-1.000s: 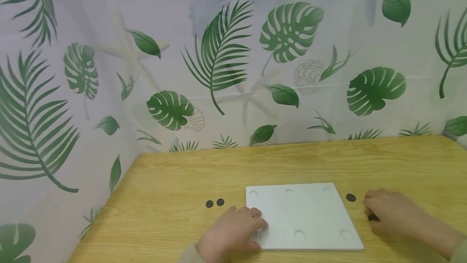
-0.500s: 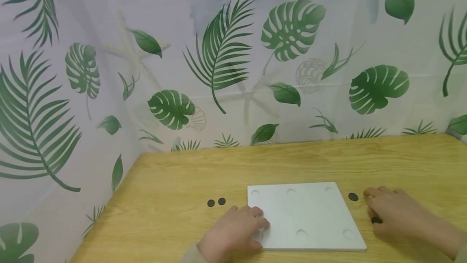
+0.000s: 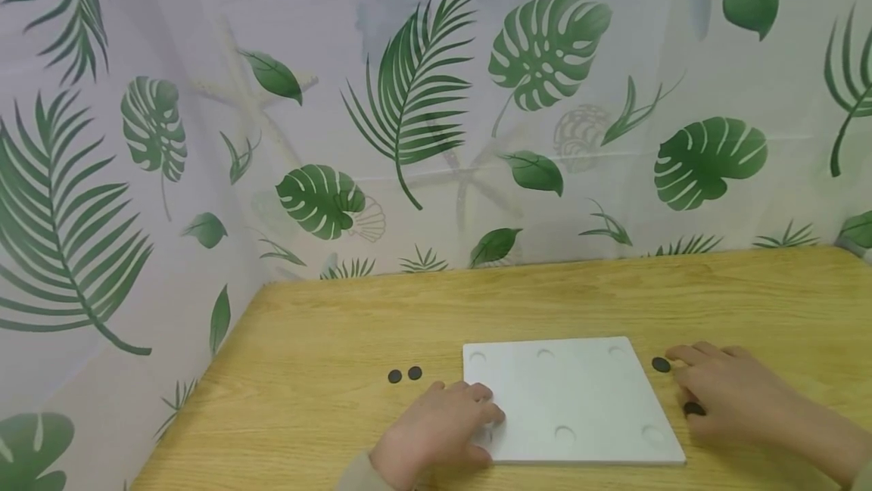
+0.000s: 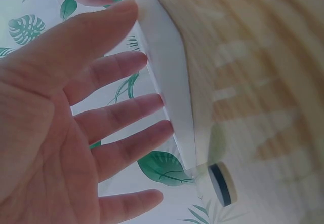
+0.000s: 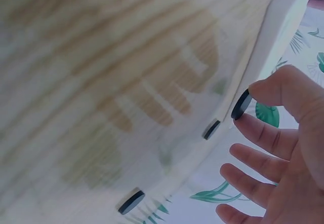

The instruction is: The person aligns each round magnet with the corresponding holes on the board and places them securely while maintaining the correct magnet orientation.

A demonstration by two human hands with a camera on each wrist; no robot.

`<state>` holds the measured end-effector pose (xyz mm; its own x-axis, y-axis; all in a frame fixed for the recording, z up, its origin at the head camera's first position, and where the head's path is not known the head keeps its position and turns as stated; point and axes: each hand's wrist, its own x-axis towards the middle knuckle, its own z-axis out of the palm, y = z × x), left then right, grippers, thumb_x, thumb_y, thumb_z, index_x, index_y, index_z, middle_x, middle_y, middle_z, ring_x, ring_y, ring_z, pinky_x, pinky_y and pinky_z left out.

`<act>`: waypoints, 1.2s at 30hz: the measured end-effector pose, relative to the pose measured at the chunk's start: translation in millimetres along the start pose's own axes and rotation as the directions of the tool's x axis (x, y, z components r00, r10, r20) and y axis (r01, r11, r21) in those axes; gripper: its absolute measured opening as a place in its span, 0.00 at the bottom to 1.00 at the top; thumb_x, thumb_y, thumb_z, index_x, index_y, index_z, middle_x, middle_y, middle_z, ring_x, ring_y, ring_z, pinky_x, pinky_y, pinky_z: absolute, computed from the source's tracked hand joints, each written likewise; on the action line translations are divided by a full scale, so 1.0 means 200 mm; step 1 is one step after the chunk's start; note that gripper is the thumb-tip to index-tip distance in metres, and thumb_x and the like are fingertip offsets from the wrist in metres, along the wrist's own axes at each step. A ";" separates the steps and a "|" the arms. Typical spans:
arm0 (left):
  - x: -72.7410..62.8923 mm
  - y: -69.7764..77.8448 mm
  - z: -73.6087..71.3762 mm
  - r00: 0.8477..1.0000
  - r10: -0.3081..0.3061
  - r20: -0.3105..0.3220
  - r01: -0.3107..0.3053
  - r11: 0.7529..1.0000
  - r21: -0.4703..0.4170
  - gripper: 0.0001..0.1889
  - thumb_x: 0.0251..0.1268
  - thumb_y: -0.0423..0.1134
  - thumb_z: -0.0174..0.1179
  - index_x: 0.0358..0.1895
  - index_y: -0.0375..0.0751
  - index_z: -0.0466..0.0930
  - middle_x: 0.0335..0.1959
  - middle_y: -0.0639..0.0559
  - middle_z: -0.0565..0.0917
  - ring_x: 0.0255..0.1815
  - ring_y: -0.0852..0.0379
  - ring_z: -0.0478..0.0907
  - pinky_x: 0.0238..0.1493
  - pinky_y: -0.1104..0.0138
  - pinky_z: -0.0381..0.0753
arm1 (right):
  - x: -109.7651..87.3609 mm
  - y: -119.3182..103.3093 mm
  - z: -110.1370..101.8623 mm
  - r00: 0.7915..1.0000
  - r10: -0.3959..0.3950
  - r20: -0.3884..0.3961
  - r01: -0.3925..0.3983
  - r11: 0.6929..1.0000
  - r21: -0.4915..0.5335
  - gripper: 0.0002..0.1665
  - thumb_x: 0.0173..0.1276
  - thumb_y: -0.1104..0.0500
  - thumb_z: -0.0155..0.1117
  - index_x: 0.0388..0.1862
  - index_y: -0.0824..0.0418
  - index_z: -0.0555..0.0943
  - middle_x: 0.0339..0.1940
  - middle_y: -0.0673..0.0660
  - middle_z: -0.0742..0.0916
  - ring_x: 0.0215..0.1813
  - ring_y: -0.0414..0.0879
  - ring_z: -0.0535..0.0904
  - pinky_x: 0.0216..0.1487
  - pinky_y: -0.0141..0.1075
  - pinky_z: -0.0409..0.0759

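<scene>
A white rectangular board (image 3: 552,400) with several shallow round recesses lies on the table. My left hand (image 3: 443,427) rests on its left edge; in the left wrist view its fingers are spread and fairly straight, touching the board's edge. To the right of the board, my right hand (image 3: 736,396) pinches a black disc (image 5: 242,104) between thumb and index finger, its other fingers spread apart. Just beyond those fingertips, another black disc (image 3: 661,365) lies on the wood. Two more discs appear on the table in the right wrist view, the farther one (image 5: 131,202) at lower left.
Left of the board, two black discs (image 3: 405,374) lie side by side on the wood-grain table (image 3: 327,324). One disc (image 4: 221,183) shows near the board's corner in the left wrist view. Leaf-patterned cloth (image 3: 422,135) stands behind and to the left of the table.
My right hand has shifted slightly left, toward the board, with the disc at its thumb and index finger moving along. The left hand keeps its place on the board.
</scene>
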<state>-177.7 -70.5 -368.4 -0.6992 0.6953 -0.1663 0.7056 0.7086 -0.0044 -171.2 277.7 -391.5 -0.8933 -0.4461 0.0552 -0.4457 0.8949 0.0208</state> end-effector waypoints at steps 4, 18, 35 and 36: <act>0.00 0.00 0.00 1.000 -0.004 -0.003 0.004 1.000 0.000 0.21 0.50 0.51 0.69 0.50 0.59 0.80 0.52 0.63 0.77 0.51 0.62 0.73 0.51 0.58 0.74 | 0.00 -0.02 -0.01 1.000 -0.011 -0.011 0.011 1.000 -0.003 0.19 0.39 0.59 0.68 0.12 0.48 0.64 0.49 0.61 0.82 0.49 0.61 0.77 0.37 0.58 0.74; 0.00 0.00 0.00 1.000 -0.015 0.021 0.015 1.000 0.011 0.22 0.51 0.53 0.69 0.52 0.61 0.80 0.53 0.63 0.77 0.52 0.62 0.73 0.51 0.60 0.73 | 0.03 -0.12 -0.05 0.998 -0.061 0.019 0.061 0.998 0.023 0.19 0.43 0.54 0.73 0.12 0.46 0.68 0.51 0.60 0.82 0.53 0.61 0.75 0.46 0.62 0.72; 0.00 -0.01 0.00 1.000 -0.006 0.001 0.006 1.000 0.023 0.22 0.51 0.54 0.68 0.52 0.63 0.79 0.55 0.63 0.76 0.53 0.62 0.73 0.51 0.60 0.74 | 0.05 -0.20 -0.05 0.990 -0.135 0.032 0.134 0.990 0.048 0.18 0.43 0.54 0.74 0.15 0.46 0.70 0.51 0.58 0.82 0.52 0.59 0.75 0.49 0.59 0.72; 0.00 -0.01 0.00 1.000 -0.006 0.001 0.006 1.000 0.023 0.22 0.51 0.54 0.68 0.52 0.63 0.79 0.55 0.63 0.76 0.54 0.62 0.73 0.51 0.60 0.74 | 0.05 -0.20 -0.05 0.990 -0.136 0.034 0.134 0.990 0.050 0.18 0.43 0.54 0.74 0.15 0.46 0.70 0.51 0.58 0.82 0.52 0.60 0.75 0.49 0.59 0.72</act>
<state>-178.2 -72.0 -369.1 -0.7032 0.6909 -0.1677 0.7040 0.7097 -0.0281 -161.5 238.7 -381.1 -0.8257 -0.5638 0.0176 -0.5641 0.8254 -0.0216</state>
